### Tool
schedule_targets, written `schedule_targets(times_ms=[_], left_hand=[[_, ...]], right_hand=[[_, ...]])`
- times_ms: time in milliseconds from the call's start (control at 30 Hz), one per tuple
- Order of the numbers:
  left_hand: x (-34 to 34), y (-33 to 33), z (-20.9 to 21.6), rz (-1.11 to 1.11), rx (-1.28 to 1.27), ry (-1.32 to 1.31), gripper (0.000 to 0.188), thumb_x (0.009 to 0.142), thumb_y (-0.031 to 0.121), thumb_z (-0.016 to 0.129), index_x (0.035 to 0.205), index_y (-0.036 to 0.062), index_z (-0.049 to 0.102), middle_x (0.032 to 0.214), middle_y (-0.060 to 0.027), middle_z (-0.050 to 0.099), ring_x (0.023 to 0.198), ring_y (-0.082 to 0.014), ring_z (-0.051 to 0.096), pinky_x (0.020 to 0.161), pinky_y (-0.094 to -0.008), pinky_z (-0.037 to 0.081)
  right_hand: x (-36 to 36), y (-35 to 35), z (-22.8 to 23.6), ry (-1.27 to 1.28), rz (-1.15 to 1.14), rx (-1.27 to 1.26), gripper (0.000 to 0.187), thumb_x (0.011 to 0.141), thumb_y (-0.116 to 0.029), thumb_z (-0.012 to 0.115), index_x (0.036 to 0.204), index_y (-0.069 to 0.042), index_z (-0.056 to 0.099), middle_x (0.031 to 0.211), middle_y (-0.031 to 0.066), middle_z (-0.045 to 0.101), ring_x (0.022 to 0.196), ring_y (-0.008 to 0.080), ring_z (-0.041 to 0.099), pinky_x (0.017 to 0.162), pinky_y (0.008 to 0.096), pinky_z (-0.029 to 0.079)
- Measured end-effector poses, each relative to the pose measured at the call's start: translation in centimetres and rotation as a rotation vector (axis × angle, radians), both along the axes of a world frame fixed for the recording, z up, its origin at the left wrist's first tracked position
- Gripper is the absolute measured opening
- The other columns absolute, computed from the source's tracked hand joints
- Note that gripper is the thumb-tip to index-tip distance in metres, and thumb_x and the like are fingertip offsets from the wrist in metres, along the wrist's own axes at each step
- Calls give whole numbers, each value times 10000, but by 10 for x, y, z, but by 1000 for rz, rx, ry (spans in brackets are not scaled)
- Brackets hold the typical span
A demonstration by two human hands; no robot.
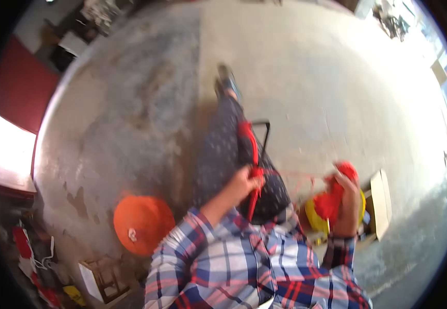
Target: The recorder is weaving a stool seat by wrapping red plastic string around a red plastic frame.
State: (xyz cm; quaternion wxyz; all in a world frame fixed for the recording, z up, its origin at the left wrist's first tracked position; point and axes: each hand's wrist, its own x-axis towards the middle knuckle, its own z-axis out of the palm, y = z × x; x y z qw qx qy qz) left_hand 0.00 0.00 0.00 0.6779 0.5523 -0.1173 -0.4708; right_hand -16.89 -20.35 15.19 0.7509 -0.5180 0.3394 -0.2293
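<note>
My left hand (244,184) is closed around a slim, curved red frame (254,144) with a black angled bar (266,140), over my dark speckled trousers (216,147); my right hand (349,194) is curled around a crumpled red bundle (327,207). Thin red strands (291,174) span between them and could snag or tangle if I tug unevenly. A yellow round container (312,217) and pale flat panel (381,203) crowd my right side; forward, over the grey concrete floor (337,92), I have room.
</note>
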Motion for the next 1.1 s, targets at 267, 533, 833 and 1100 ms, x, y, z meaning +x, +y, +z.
schedule_targets(times_ms=[267, 533, 833, 1100], left_hand=[[-20, -3, 30, -65, -14, -554, 533, 841, 271, 739, 1210, -38, 510, 1069, -133, 639, 987, -223, 618, 860, -313, 473], [-37, -42, 164, -43, 190, -1194, 618, 758, 389, 779, 1061, -70, 497, 658, -244, 583, 666, -430, 611, 591, -449, 467], [-16, 12, 140, 34, 299, -1187, 485, 757, 286, 786, 1019, -49, 554, 848, -238, 651, 665, -349, 660, 604, -389, 500], [-32, 67, 117, -36, 108, -75, 220, 898, 206, 681, 1032, 53, 596, 786, 11, 610, 532, -40, 500, 438, -195, 379]], right_hand=[[-107, -124, -94, -517, -191, 247, 262, 961, -220, 525, 1122, -27, 600, 725, 57, 599, 559, 149, 535, 501, 260, 487], [-94, -115, -113, -662, -147, 477, 223, 968, -209, 531, 1069, -21, 595, 700, 32, 543, 554, 127, 514, 488, 246, 482], [-27, 29, -70, -502, 480, 575, 479, 736, -109, 539, 1208, -28, 532, 868, 134, 592, 783, 268, 586, 764, 394, 505], [11, 43, -62, 3, 1283, -603, 306, 880, -265, 682, 1002, 16, 676, 891, 127, 628, 819, 233, 598, 754, 344, 468]])
